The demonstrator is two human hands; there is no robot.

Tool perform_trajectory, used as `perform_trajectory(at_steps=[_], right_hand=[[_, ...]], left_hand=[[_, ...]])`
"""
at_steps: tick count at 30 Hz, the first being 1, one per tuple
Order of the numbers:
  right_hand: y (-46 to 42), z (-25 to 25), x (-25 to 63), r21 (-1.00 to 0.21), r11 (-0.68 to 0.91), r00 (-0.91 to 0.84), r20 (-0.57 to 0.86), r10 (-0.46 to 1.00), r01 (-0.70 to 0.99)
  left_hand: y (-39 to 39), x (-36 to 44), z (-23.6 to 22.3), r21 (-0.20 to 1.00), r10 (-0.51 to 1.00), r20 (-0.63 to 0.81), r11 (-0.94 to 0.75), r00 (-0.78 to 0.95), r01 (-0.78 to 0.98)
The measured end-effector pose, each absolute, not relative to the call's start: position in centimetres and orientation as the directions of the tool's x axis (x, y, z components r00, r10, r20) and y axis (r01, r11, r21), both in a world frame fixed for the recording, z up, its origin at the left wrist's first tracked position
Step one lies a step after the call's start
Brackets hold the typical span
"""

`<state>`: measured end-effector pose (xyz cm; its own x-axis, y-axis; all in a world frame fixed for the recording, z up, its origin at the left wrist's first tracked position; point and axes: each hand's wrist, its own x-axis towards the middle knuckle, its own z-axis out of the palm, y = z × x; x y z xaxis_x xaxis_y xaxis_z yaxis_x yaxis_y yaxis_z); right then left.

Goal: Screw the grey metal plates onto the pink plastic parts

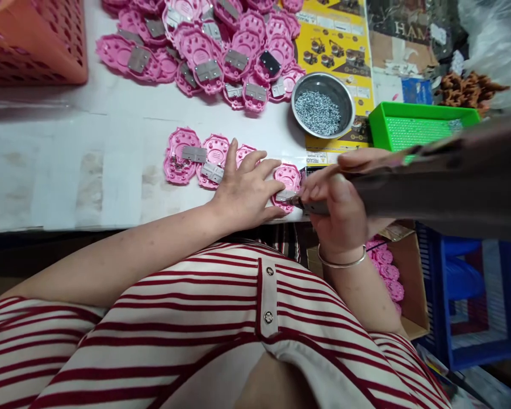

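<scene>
My right hand [340, 210] grips a dark power screwdriver [430, 187], blurred by motion. Its bit points at the grey metal plate on a pink plastic shell [287, 176] near the table's front edge. My left hand [247, 190] lies across the row with its fingers spread; the index finger and thumb hold that shell's left edge. To its left lie more pink shells, one at the far left [179, 165] with a grey plate [195, 154] and small screws on it, another [216, 150] with a tilted plate [212, 172]. One shell is partly hidden beneath my left fingers.
A metal bowl of small screws [296, 116] stands behind my hands, with a green tray [426, 111] to its right. Pink shells with plates [238, 57] are heaped at the back. An orange basket [34, 45] is at left, a cardboard box [415, 284] below right.
</scene>
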<state>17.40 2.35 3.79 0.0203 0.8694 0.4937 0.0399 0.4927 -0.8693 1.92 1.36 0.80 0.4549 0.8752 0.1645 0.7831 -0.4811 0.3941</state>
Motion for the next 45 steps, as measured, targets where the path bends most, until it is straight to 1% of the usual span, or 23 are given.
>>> perform_trajectory(at_steps=[2, 4, 6, 8, 10, 13, 22, 24, 28, 33, 35, 38, 40, 43, 45], right_hand=[[2.0, 5.0, 18.1, -0.803, 0.595, 0.103, 0.589, 0.801, -0.036], [2.0, 5.9, 19.1, -0.747, 0.661, 0.193, 0.640, 0.744, -0.072], [2.3, 6.4, 20.2, -0.716, 0.696, 0.295, 0.656, 0.695, -0.047], [2.7, 6.3, 21.2, -0.701, 0.713, 0.378, 0.665, 0.644, 0.021], [3.1, 5.7, 21.9, -0.688, 0.722, 0.412, 0.679, 0.608, 0.070], [3.4, 4.8, 22.5, -0.670, 0.737, 0.409, 0.699, 0.586, 0.090], [3.4, 4.1, 23.1, -0.722, 0.657, 0.433, 0.674, 0.599, 0.216], [3.4, 3.9, 23.2, -0.738, 0.642, 0.448, 0.655, 0.608, 0.207], [3.6, 3.3, 23.5, -0.711, 0.682, 0.454, 0.671, 0.586, 0.171], [3.6, 4.4, 23.0, -0.684, 0.717, 0.449, 0.686, 0.572, 0.131], [3.4, 5.3, 22.4, -0.682, 0.727, 0.452, 0.674, 0.584, 0.079], [3.1, 6.0, 20.9, -0.671, 0.740, 0.359, 0.683, 0.637, -0.036], [3.1, 5.7, 19.7, -0.668, 0.740, 0.297, 0.694, 0.656, -0.075], [3.2, 4.5, 17.9, -0.727, 0.686, 0.235, 0.660, 0.714, -0.042], [3.3, 3.7, 17.1, -0.799, 0.601, 0.170, 0.591, 0.789, -0.009]], left_hand=[[1.3, 1.9, 0.9, 0.393, 0.874, 0.160, -0.483, 0.459, 0.782], [1.2, 1.8, 0.9, 0.391, 0.869, 0.167, -0.492, 0.466, 0.778], [1.1, 1.7, 0.9, 0.391, 0.864, 0.173, -0.500, 0.472, 0.772], [1.0, 1.6, 1.0, 0.395, 0.863, 0.169, -0.502, 0.476, 0.770], [0.9, 1.5, 1.1, 0.398, 0.865, 0.154, -0.496, 0.478, 0.771], [0.7, 1.5, 1.3, 0.409, 0.874, 0.138, -0.479, 0.466, 0.777], [0.6, 1.4, 1.2, 0.409, 0.886, 0.131, -0.457, 0.445, 0.790], [0.6, 1.4, 1.2, 0.399, 0.884, 0.134, -0.462, 0.449, 0.792], [0.5, 1.4, 1.2, 0.389, 0.880, 0.138, -0.471, 0.455, 0.792], [0.9, 1.3, 1.1, 0.424, 0.884, 0.105, -0.454, 0.455, 0.784], [1.4, 1.3, 1.3, 0.443, 0.880, 0.083, -0.454, 0.469, 0.773], [2.1, 1.2, 1.6, 0.468, 0.880, 0.035, -0.432, 0.473, 0.771], [2.5, 1.2, 2.0, 0.474, 0.883, 0.004, -0.416, 0.470, 0.776], [2.8, 1.4, 2.3, 0.464, 0.879, -0.012, -0.417, 0.476, 0.781], [2.9, 1.6, 2.5, 0.456, 0.878, -0.013, -0.421, 0.479, 0.784]])
